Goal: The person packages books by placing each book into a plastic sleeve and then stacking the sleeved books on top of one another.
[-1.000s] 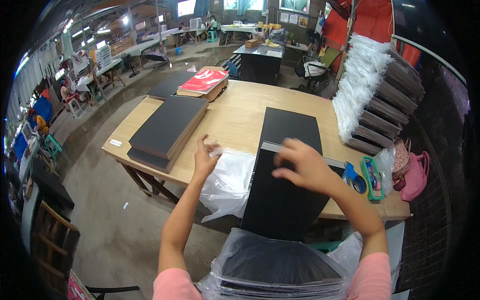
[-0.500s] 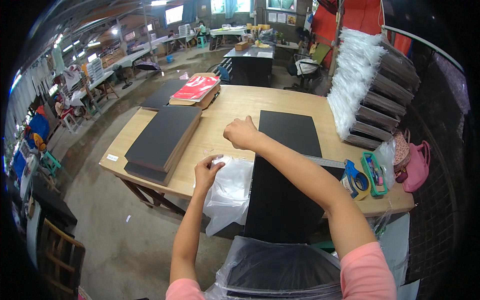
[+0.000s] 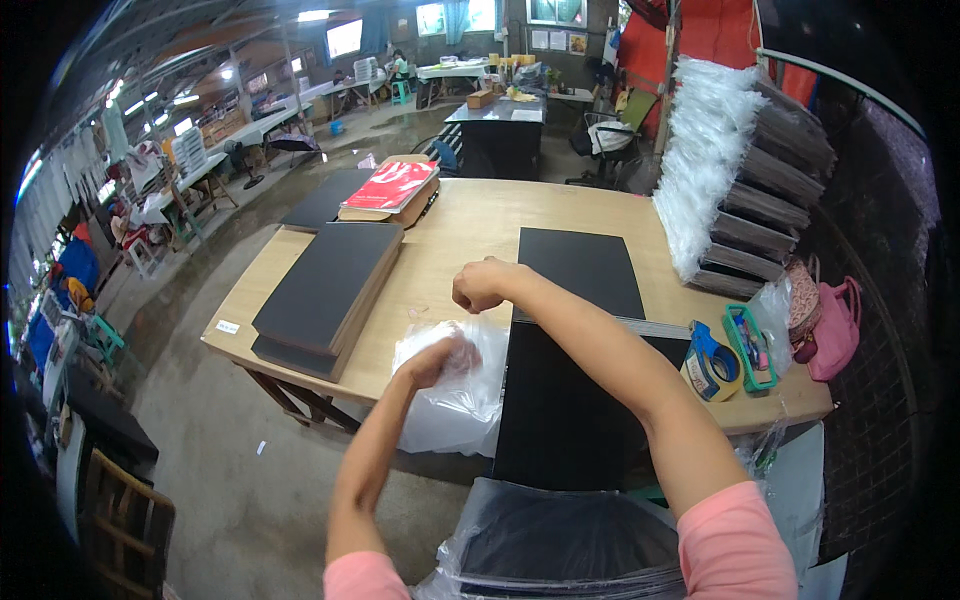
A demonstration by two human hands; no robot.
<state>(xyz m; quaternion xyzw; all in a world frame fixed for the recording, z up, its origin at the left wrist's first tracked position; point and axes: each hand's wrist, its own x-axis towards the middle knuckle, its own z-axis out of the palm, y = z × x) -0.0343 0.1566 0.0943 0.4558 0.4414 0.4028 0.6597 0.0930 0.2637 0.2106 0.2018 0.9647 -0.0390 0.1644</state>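
Your left hand [image 3: 442, 362]: blurred, laid among the folds of the clear plastic film [image 3: 450, 415], fingers partly hidden; whether it grips cannot be told. Your right hand [image 3: 484, 285]: fingers curled in, just beyond the film's upper edge, forearm crossing above the boards; whether anything is pinched cannot be told. Film: crumpled, at the near edge of the wooden desk [image 3: 470, 215], just beside the left side of a large black board [image 3: 570, 410]. Silvery strip [image 3: 655, 328]: crosswise at that board's far end. Second black board [image 3: 580, 268]: flat, beyond the strip. Blue tape dispenser [image 3: 708, 362] and green basket [image 3: 740, 325] of small articles: side by side, to your right. Stack of black boards [image 3: 325, 280]: to your left, red book [image 3: 395, 187] behind it. Tall pile of plastic-wrapped boards [image 3: 705, 160]: far right. Pink bag [image 3: 832, 330]: beside the desk's right side. Wrapped black boards [image 3: 570, 530]: nearest you, at the lower edge.
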